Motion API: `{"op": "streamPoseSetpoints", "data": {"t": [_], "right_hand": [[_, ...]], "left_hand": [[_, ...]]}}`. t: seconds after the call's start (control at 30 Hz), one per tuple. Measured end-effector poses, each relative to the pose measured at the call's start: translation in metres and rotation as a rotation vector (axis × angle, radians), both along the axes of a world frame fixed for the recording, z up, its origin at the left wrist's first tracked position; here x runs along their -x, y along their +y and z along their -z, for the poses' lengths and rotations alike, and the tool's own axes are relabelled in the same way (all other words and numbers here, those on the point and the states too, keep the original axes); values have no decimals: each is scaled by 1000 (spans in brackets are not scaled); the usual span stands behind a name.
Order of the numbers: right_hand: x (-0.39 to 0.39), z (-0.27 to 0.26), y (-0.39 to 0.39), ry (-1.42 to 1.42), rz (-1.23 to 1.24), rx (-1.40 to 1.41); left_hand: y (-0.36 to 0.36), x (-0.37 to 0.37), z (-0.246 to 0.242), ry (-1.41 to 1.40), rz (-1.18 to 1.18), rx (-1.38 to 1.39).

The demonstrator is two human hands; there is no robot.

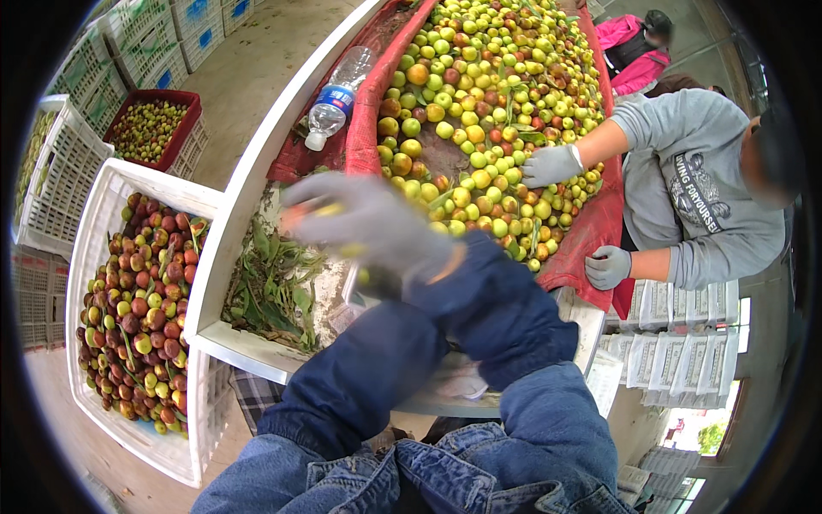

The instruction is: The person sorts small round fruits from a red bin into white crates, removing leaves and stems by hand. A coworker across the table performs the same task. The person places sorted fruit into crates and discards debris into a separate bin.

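Note:
My right hand (363, 221), in a grey glove and blurred, reaches left across the sorting table's near end. Its fingers are closed around reddish and yellowish jujubes (297, 217), partly covered by the glove. My left hand is hidden under the right forearm; only its dark blue sleeve (366, 366) shows. Beyond my hands a heap of green, yellow and red-brown jujubes (488, 122) lies on red woven sheeting (363, 138). Below my right hand, loose green leaves (270, 283) lie in the table's corner trough.
Left of the table stands a white plastic crate (144, 177) of mostly red-brown jujubes (141, 308). A plastic bottle (337, 96) lies by the white table rim (257, 135). On the right, a co-worker's gloved hand (553, 166) touches the heap; the other glove (608, 266) rests on the sheeting.

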State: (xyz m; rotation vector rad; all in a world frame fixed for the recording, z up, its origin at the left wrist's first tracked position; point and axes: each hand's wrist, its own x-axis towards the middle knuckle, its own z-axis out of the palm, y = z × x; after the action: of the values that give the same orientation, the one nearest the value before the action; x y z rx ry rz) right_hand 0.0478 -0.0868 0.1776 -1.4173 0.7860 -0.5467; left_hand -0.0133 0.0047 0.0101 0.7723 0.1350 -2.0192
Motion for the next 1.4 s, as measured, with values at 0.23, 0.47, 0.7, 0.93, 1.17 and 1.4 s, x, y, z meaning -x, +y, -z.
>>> {"op": "streamPoseSetpoints", "data": {"t": [0.23, 0.47, 0.7, 0.93, 1.17, 1.4], "right_hand": [[-14, -14, -52, 130, 202, 707], [88, 107, -134, 1247, 112, 964], [174, 88, -21, 878, -288, 1060], [162, 33, -169, 1120, 312, 942], [142, 90, -202, 1056, 3, 1027], [224, 105, -37, 987, -70, 857]], "left_hand": [[1, -12, -33, 143, -27, -121], [-3, -16, -43, 57, -93, -479], [16, -8, -37, -482, -173, 117], [4, -17, -62, -285, -14, -300], [0, -17, -70, -243, -136, -406], [-5, -15, -60, -223, -208, -437]]}}
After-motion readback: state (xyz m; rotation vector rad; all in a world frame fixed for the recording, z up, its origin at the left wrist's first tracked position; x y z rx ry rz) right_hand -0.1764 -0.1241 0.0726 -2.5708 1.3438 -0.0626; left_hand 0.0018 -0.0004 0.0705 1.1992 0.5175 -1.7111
